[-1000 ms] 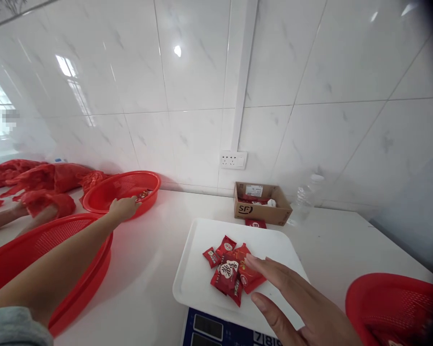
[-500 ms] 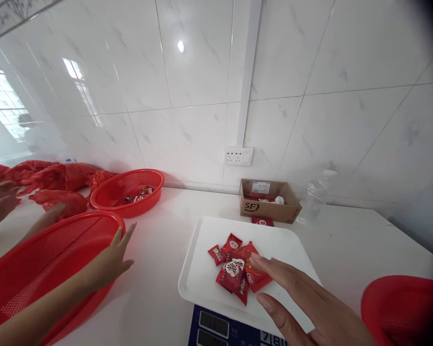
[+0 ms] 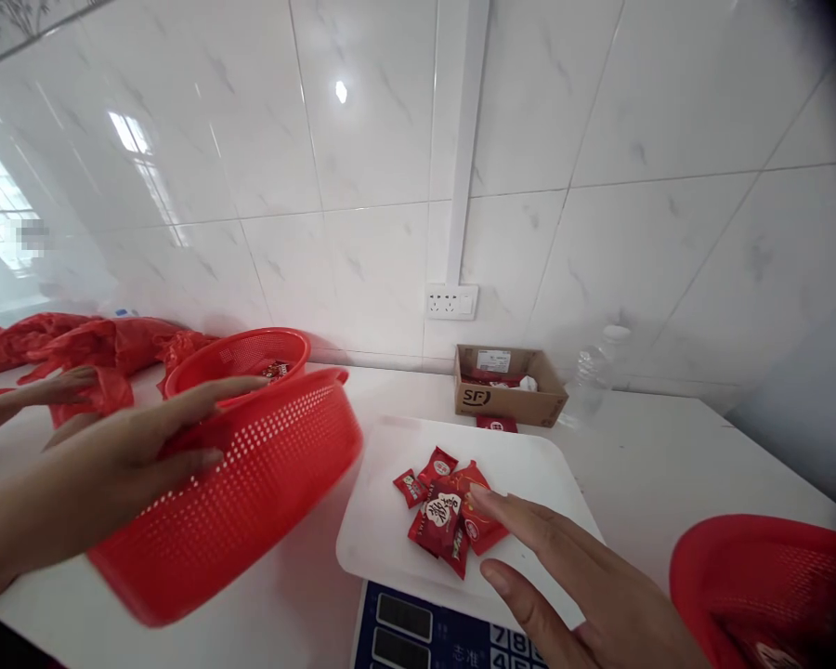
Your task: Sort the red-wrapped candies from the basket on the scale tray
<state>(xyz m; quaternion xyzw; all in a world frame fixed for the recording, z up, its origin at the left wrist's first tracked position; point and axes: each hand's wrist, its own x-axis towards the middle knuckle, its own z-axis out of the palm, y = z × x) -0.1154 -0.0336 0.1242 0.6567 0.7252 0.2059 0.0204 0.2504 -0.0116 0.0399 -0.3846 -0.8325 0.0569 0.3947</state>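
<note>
My left hand [image 3: 154,442] grips the rim of a red perforated plastic basket [image 3: 279,474], thumb on the outside wall. The basket is tilted, lifted at the left of a white tray [image 3: 362,520]. Over the tray's right part hovers my right hand [image 3: 585,585], fingers apart and nothing between them. Its fingertips are beside or touching a red packet [image 3: 486,526]; I cannot tell which. Several other red snack packets [image 3: 437,520] lie heaped there. Beneath the tray is a scale [image 3: 418,624] with dark displays and number keys.
Behind the lifted basket is another red basket [image 3: 251,348] holding packets. Red plastic bags [image 3: 125,342] and another person's hand [image 3: 76,383] are at far left. A cardboard box [image 3: 508,401], a clear bottle [image 3: 594,372] and a red basket [image 3: 731,548] are on the right.
My left hand has gone from open beside the basket to gripping it. The basket has been raised, tilted and moved right. My right hand stays over the tray.
</note>
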